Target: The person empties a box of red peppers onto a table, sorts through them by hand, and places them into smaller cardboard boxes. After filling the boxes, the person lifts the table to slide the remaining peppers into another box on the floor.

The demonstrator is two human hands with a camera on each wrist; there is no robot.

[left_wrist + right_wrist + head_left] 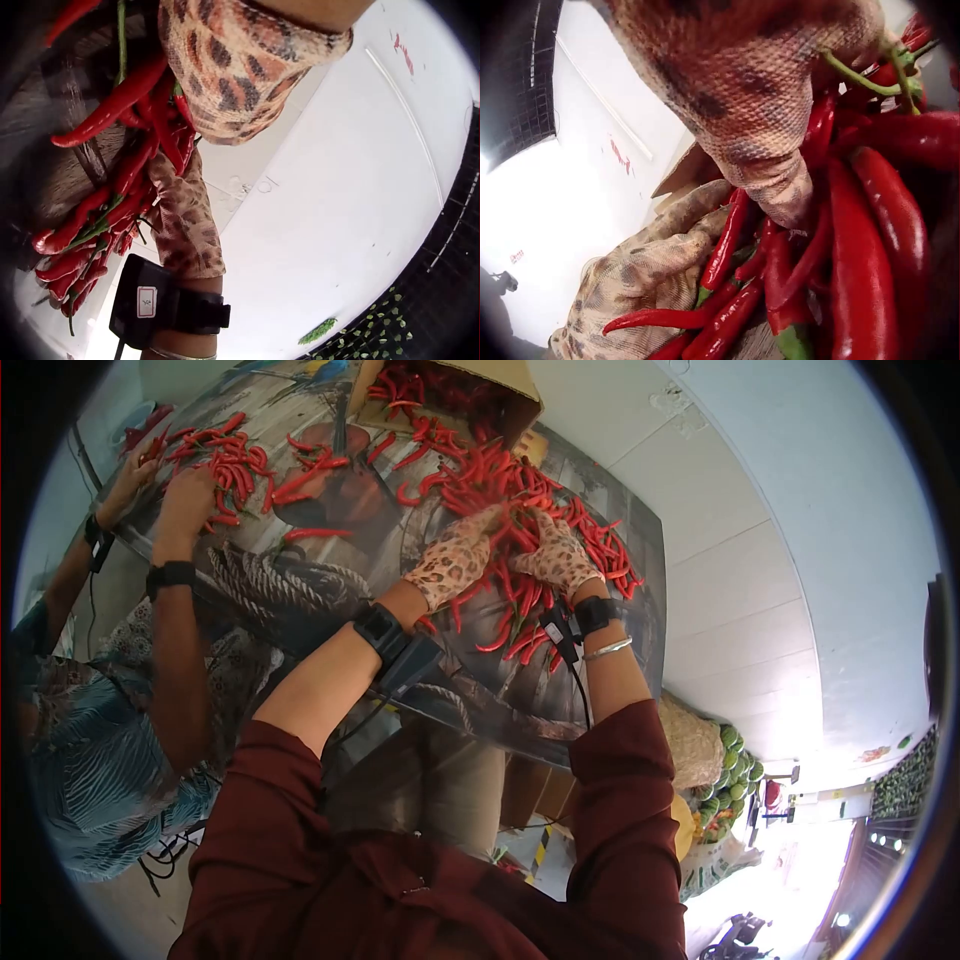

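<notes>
Both of my hands wear leopard-print gloves and work in a pile of red chili peppers (490,475) on the table. My left hand (455,565) is at the pile's near side; in the right wrist view its fingers (679,214) curl behind several chilies (724,247). Close beside it, my right hand (560,558) has its thumb (784,199) bent down against chilies, with green stems (862,79) poking out by its fingers. Chilies lie between the two hands and hide some fingertips. Loose chilies (525,635) lie nearer me, below the right hand.
A cardboard box (525,405) lies open toward me at the far edge, chilies spilling from it. To the left, another person's hands (185,510) handle a second chili pile (235,470). The printed table (480,695) ends close to my body; a white wall stands right.
</notes>
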